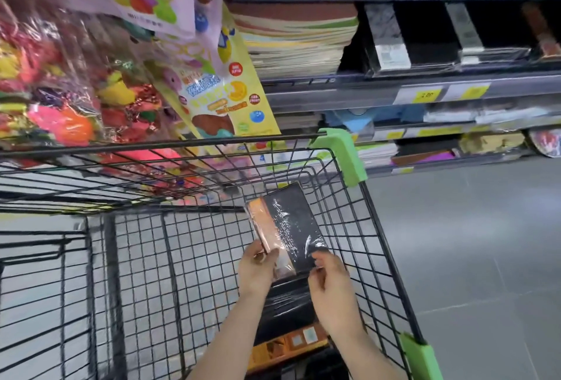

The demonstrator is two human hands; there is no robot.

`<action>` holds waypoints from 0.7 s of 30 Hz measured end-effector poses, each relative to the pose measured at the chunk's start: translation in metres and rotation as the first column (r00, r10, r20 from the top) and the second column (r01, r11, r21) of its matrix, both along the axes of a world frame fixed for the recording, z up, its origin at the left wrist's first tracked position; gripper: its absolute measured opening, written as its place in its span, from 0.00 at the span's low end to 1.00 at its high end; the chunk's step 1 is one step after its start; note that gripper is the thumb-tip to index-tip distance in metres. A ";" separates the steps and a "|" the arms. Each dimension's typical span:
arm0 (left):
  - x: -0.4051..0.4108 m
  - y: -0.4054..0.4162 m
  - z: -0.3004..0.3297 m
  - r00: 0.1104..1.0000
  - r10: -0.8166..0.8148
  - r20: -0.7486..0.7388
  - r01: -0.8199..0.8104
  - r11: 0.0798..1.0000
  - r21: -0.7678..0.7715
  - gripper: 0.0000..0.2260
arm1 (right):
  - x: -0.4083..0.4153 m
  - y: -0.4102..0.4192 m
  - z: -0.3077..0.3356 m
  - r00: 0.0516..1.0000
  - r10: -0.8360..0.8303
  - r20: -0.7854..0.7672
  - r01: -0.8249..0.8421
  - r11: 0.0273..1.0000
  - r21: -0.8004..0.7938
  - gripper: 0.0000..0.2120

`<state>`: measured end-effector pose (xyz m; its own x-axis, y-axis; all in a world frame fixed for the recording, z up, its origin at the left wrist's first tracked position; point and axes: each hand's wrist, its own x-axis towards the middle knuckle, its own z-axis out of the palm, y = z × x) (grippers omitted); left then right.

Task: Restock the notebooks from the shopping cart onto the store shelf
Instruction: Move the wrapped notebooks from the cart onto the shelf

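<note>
Both of our hands hold one shrink-wrapped notebook [287,227] above the inside of the shopping cart [349,155]. Our left hand [258,267] grips its near left corner, thumb curled over the orange strip along the cover's edge. Our right hand [329,284] pinches the near right corner, fingers bent against the glossy black wrap. We see the notebook tilted, its far end pointing toward the cart's front wall. Below our wrists, more wrapped notebooks [288,328] lie in the cart against its right side, black with an orange band. Past the cart's green corner guard stands the store shelf [394,91], carrying black wrapped notebooks [409,42] beside a stack of thin exercise books [297,39]. Bright packaged toys [91,76] hang to our left.
</note>
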<state>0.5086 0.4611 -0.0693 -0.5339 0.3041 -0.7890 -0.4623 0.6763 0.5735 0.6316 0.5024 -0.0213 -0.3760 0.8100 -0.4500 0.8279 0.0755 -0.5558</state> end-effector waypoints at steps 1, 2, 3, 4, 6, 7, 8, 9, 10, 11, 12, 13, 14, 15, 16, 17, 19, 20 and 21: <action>-0.002 -0.001 -0.004 1.000 -0.014 -0.004 0.014 1.000 0.000 0.18 | -0.002 0.001 -0.004 0.999 0.034 0.024 -0.033 0.999 -0.019 0.18; -0.003 -0.002 -0.008 0.999 -0.036 -0.005 0.036 0.999 0.003 0.18 | -0.004 0.003 -0.010 0.996 0.069 0.058 -0.066 0.997 -0.043 0.20; -0.005 -0.003 -0.012 0.999 -0.044 0.007 0.044 0.999 0.013 0.19 | -0.006 0.005 -0.017 0.990 0.100 0.099 -0.094 0.994 -0.061 0.23; -0.005 -0.003 -0.015 0.999 -0.038 0.033 0.037 0.999 0.033 0.19 | -0.009 0.007 -0.023 0.982 0.125 0.145 -0.114 0.990 -0.078 0.26; -0.004 -0.003 -0.018 0.996 0.014 0.091 -0.022 0.996 0.089 0.16 | -0.013 0.007 -0.033 0.957 0.179 0.230 -0.165 0.983 -0.082 0.28; -0.003 -0.003 -0.020 0.993 0.059 0.105 -0.071 0.992 0.108 0.13 | -0.014 0.006 -0.037 0.942 0.207 0.263 -0.192 0.978 -0.081 0.29; -0.003 -0.003 -0.022 0.990 0.097 0.106 -0.109 0.987 0.114 0.10 | -0.016 0.005 -0.038 0.936 0.216 0.279 -0.201 0.976 -0.080 0.28; -0.003 -0.003 -0.022 0.988 0.120 0.096 -0.131 0.985 0.117 0.08 | -0.016 0.004 -0.041 0.938 0.210 0.276 -0.197 0.978 -0.073 0.27; -0.002 -0.003 -0.023 0.987 0.131 0.090 -0.141 0.983 0.120 0.05 | -0.017 0.005 -0.041 0.946 0.194 0.260 -0.183 0.981 -0.067 0.26; -0.002 -0.003 -0.022 0.985 0.139 0.098 -0.151 0.980 0.133 0.03 | -0.016 0.006 -0.041 0.952 0.185 0.244 -0.175 0.983 -0.060 0.25; -0.002 -0.002 -0.019 0.985 0.137 0.107 -0.152 0.977 0.151 0.03 | -0.016 0.008 -0.040 0.958 0.175 0.228 -0.167 0.985 -0.053 0.24; -0.004 -0.001 -0.015 0.985 0.128 0.119 -0.147 0.974 0.173 0.06 | -0.015 0.011 -0.040 0.967 0.160 0.200 -0.153 0.987 -0.047 0.24; -0.007 -0.002 -0.010 0.985 0.115 0.125 -0.138 0.972 0.193 0.08 | -0.015 0.014 -0.037 0.978 0.132 0.161 -0.126 0.991 -0.048 0.25; -0.014 -0.005 -0.004 0.986 0.105 0.131 -0.132 0.968 0.213 0.08 | -0.017 0.017 -0.033 0.988 0.103 0.114 -0.099 0.994 -0.045 0.26; -0.022 -0.008 0.001 0.986 0.091 0.141 -0.122 0.966 0.229 0.08 | -0.019 0.019 -0.029 0.995 0.082 0.062 -0.080 0.996 -0.045 0.27; -0.031 -0.012 0.004 0.985 0.075 0.154 -0.111 0.964 0.240 0.07 | -0.023 0.021 -0.023 0.998 0.070 0.005 -0.070 0.997 -0.037 0.29; -0.049 -0.023 0.010 0.981 0.034 0.189 -0.083 0.963 0.258 0.07 | -0.033 0.025 -0.012 0.993 0.016 -0.120 -0.030 0.994 -0.109 0.32; -0.057 -0.029 0.014 0.977 0.018 0.211 -0.075 0.960 0.269 0.08 | -0.038 0.027 -0.006 0.982 -0.051 -0.179 0.012 0.978 -0.208 0.32; -0.063 -0.034 0.018 0.973 -0.010 0.231 -0.059 0.956 0.286 0.10 | -0.043 0.028 0.002 0.966 -0.124 -0.228 0.050 0.951 -0.304 0.31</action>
